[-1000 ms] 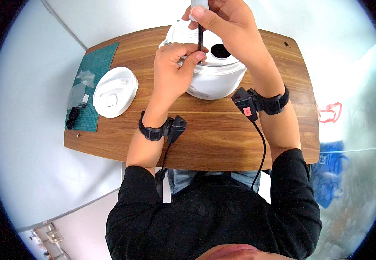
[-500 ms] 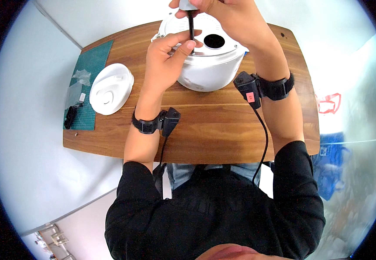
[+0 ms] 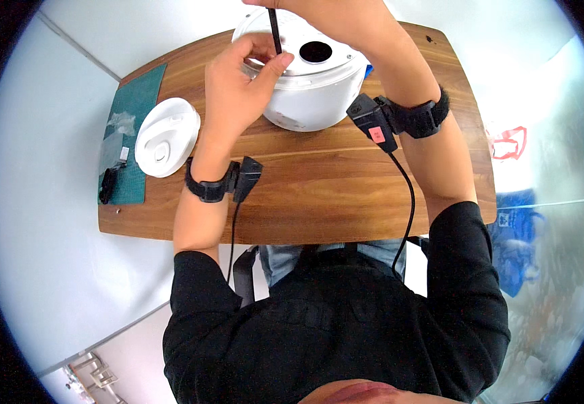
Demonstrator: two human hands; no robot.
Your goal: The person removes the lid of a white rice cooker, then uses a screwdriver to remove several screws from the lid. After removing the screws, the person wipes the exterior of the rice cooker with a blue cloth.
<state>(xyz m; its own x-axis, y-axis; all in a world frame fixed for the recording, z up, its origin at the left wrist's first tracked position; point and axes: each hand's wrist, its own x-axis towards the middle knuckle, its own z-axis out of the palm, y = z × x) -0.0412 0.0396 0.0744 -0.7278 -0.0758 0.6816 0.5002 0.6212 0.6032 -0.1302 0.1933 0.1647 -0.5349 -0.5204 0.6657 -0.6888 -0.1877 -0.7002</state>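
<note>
A white, rounded appliance housing stands at the far side of the table, with a dark round opening and small screw spots on its top face. My right hand reaches over it, closed around the upper end of a screwdriver; the grip end lies beyond the top edge. The screwdriver's black shaft slants down to the housing's near left rim. Thumb and fingers of my left hand close about the lower shaft. Its tip is hidden by these fingers.
On the wooden table, a white oval lid lies at the left, partly over a green cutting mat. Clear plastic bags and a small black item rest on the mat. Cables run from both black wrist straps.
Both hands and the screwdriver have shifted left and up in the picture. The table, lid and housing moved slightly as well, so the view itself has turned. The holds look unchanged.
</note>
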